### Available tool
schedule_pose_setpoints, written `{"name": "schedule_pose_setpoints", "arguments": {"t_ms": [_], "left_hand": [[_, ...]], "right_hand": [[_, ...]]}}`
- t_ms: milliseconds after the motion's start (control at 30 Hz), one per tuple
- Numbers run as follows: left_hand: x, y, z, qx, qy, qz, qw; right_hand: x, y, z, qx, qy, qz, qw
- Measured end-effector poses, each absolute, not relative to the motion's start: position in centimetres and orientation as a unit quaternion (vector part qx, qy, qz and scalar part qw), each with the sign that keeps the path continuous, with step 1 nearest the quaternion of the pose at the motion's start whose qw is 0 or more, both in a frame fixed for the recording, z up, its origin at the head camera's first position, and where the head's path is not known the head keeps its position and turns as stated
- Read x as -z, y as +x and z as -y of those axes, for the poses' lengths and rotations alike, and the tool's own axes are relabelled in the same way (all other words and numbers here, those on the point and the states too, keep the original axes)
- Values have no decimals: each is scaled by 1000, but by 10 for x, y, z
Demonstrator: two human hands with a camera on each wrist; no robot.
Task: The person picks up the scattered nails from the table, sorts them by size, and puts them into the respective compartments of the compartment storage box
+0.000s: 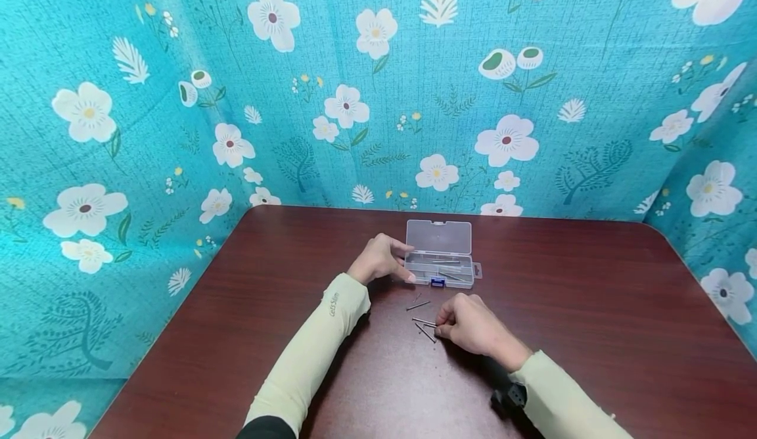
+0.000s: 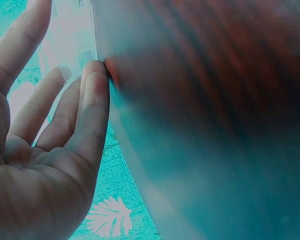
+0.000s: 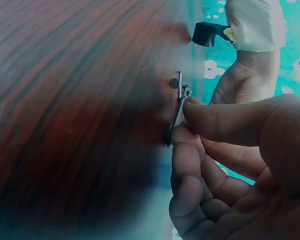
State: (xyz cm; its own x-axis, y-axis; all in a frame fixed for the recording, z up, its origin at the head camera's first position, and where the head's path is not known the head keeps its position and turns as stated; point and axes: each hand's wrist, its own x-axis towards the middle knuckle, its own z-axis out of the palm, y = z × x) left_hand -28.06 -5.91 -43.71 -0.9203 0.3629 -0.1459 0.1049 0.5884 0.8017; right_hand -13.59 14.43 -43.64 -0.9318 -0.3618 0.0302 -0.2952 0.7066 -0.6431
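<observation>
A clear plastic case [image 1: 439,269] lies on the table with its lid [image 1: 439,236] raised and several nails in its compartments. At its left end my left hand [image 1: 381,258] grips it, thumb and fingers on opposite edges; the left wrist view shows this hand [image 2: 55,135] close up. My right hand [image 1: 473,324] is just in front of the case. Its thumb and forefinger pinch a nail [image 3: 178,112], seen in the right wrist view beside other nail heads. Loose nails [image 1: 426,332] lie by those fingertips, and another nail [image 1: 418,305] rests nearer the case.
The dark red wooden table [image 1: 591,294] extends to both sides. A blue flowered cloth [image 1: 378,97] hangs behind it and along the sides. On the case's front is a blue latch [image 1: 437,282], and a hanging tab [image 1: 478,270] sticks out at its right.
</observation>
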Motion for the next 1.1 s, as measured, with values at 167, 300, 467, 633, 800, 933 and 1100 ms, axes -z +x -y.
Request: {"name": "schedule_pose_setpoints", "arguments": {"t_ms": [167,300,467,633,800,933,1100], "left_hand": [[437,-281,59,-434,135,-878,148],[436,-280,59,-436,133,-877,151],[436,-279,58,-435,128,-878,156],[436,-279,58,-430,128,-880,153],[437,-281,58,-428,129,-881,156],[436,-281,58,-428,129,-881,153],[436,-281,59,-434,129,-879,150]], "right_hand": [[438,-136,-144,330,-171,-927,45],[440,-136,-144,318,-168,-932,37],[442,-136,-142,286,-172,-942,38],[441,-135,-140,238,-197,-950,48],[438,-135,-141,243,-213,-944,64],[433,-137,-145,280,-219,-933,59],[429,-141,-150,320,-212,-922,41]]}}
